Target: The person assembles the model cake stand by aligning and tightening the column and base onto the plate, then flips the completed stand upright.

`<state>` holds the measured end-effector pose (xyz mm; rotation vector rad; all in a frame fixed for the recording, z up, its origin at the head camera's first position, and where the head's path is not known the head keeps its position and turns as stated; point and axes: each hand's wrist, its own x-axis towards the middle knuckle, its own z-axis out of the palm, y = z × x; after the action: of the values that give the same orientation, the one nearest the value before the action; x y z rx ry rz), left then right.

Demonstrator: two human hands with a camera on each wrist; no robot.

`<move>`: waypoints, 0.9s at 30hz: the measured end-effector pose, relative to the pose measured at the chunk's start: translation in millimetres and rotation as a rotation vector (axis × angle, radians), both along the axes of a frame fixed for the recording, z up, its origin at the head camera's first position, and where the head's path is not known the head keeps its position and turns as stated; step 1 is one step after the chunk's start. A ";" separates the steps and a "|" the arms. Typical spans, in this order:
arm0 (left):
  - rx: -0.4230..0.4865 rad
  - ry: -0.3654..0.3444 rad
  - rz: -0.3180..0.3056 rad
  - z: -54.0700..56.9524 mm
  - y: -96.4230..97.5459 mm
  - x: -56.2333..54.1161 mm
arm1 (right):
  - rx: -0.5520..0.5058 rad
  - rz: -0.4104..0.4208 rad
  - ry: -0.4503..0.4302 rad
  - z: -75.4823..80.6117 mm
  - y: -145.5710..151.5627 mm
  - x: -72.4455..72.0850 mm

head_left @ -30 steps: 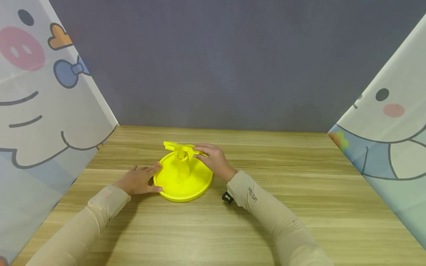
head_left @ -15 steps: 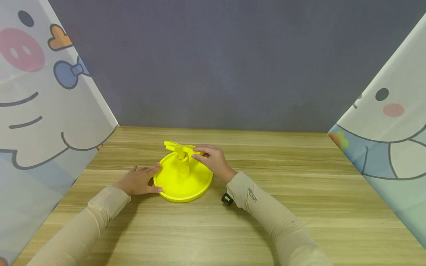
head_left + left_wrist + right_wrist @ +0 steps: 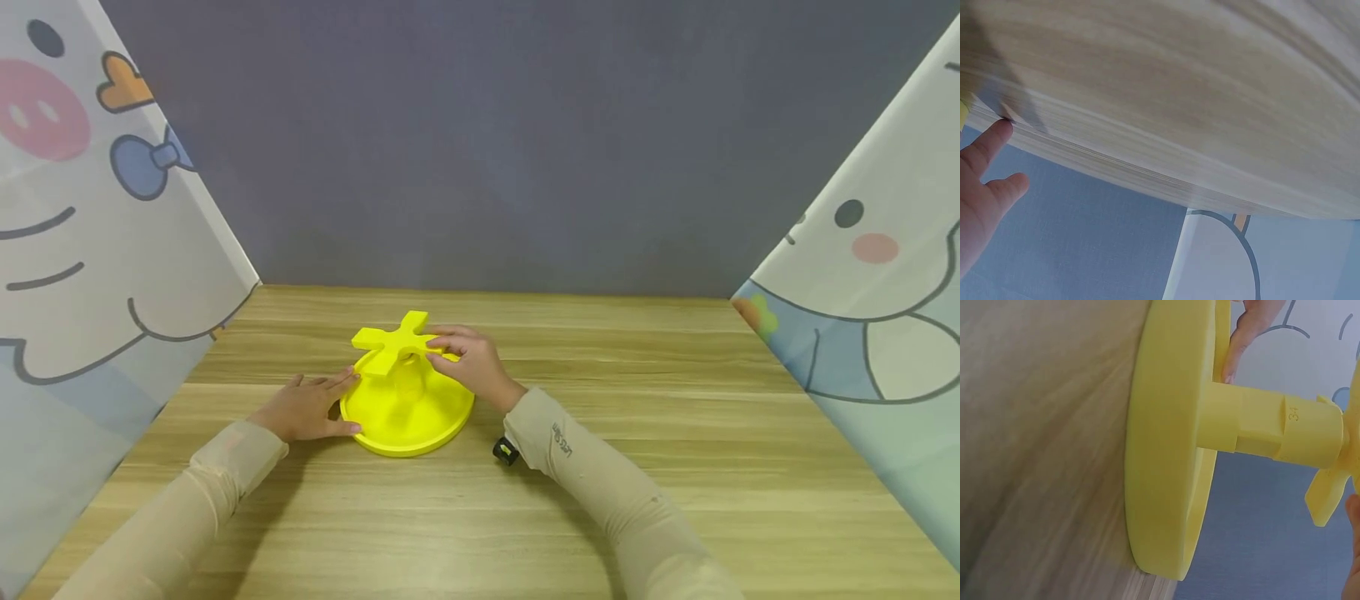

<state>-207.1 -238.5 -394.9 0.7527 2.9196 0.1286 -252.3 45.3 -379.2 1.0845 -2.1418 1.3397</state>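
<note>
A round yellow base with a raised rim (image 3: 405, 433) stands on the table, and an upright post (image 3: 1272, 425) rises from its middle. Above the post's top sits a yellow cross-shaped piece (image 3: 393, 343), its flat face upward. My right hand (image 3: 476, 367) pinches one arm of this cross between thumb and fingers. In the right wrist view the cross meets the post's end. My left hand (image 3: 303, 408) rests with spread, fairly straight fingers and thumb against the base's left rim. Only part of the left hand shows in its own wrist view.
A wood-grain table (image 3: 637, 375) lies under everything. A dark grey panel (image 3: 480, 150) stands at the back, with cartoon-printed panels (image 3: 187, 250) at both sides. A small black device (image 3: 506, 451) hangs at the right wrist.
The cross has turned from a tilted, nearly edge-on pose to a flatter one over the post, moved by my right hand. My left hand stays on the rim. The head view shifts slightly.
</note>
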 end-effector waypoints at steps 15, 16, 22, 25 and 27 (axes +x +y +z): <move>0.006 -0.003 0.009 0.9 -2.9 0.5 | 0.047 -0.032 0.025 -5.9 1.9 5.4; 0.004 -0.002 0.009 1.0 -3.2 0.4 | 0.046 -0.030 0.030 -6.1 1.5 5.7; -0.005 -0.013 0.011 -1.6 -3.1 -1.7 | 0.046 -0.027 0.028 -4.8 1.1 10.9; -0.003 -0.017 0.009 -3.1 -2.7 -2.8 | 0.071 -0.023 -0.008 -2.0 0.6 14.0; 0.002 -0.021 0.009 -3.7 -2.5 -3.0 | 0.097 -0.032 -0.040 0.4 0.0 16.4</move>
<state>-210.1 -241.0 -398.6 0.7341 2.9039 0.1389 -235.9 45.3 -378.9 1.0637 -2.2642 1.2655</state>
